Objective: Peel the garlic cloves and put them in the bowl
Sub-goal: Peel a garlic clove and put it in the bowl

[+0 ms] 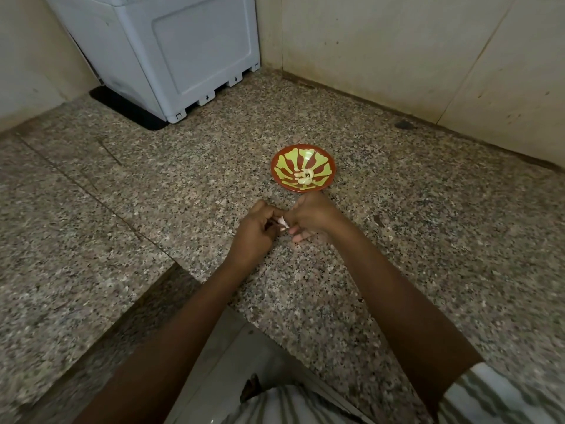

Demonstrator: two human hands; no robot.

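Observation:
A small red bowl [324, 159] with a yellow-green pattern stands on the speckled granite counter [397, 240]. Several peeled garlic cloves [304, 176] lie in its middle. Just in front of the bowl, my left hand [256, 231] and my right hand [312, 217] meet over the counter. Both pinch one small white garlic clove [282, 222] between their fingertips. Most of the clove is hidden by the fingers; a pale bit of skin shows at its lower end.
A white appliance [171, 50] on a black mat stands at the back left. Beige tiled walls [412, 50] close the corner behind the bowl. The counter's inner edge drops to the floor near my body. A dark spot [404, 125] marks the counter by the wall.

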